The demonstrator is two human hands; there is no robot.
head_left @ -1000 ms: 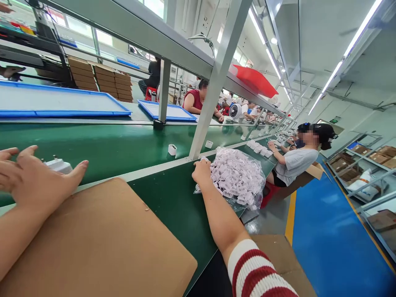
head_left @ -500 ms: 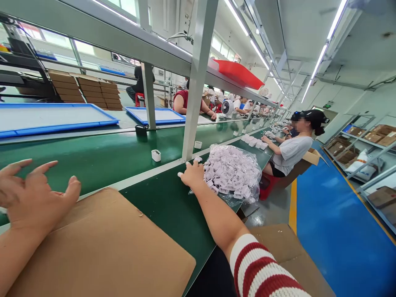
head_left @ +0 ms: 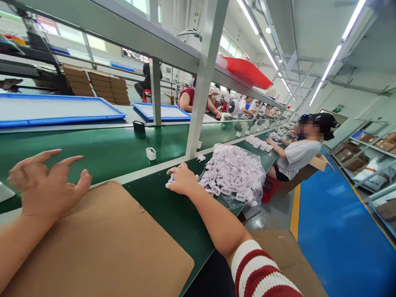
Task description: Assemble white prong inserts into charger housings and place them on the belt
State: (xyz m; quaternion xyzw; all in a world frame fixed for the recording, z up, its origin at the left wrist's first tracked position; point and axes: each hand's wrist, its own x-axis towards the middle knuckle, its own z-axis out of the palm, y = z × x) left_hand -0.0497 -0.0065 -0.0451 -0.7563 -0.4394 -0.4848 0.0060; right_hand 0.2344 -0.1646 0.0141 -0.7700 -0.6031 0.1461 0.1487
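My left hand (head_left: 51,183) hovers above the green conveyor belt (head_left: 102,150) and the edge of a cardboard box (head_left: 102,243), fingers spread, holding nothing. At the left frame edge, beside that hand, a white object (head_left: 5,192) is partly cut off. My right hand (head_left: 183,180) is low over the dark green table (head_left: 154,202), its fingers closed around small white plastic parts (head_left: 170,180), mostly covered by the fingers. Just right of it, a clear bag (head_left: 258,165) holds a heap of similar white parts (head_left: 230,175). One loose white piece (head_left: 201,157) lies by the metal post.
A white housing (head_left: 151,154) and a black one (head_left: 139,126) stand on the belt. A metal post (head_left: 204,82) rises beside the bag. Blue-rimmed trays (head_left: 62,120) lie beyond the belt. A co-worker (head_left: 298,152) sits at the right by more white parts.
My right hand has drawn left from the bag's edge, with white parts now showing in its fingers. The white housing has moved left along the belt. The view has shifted slightly.
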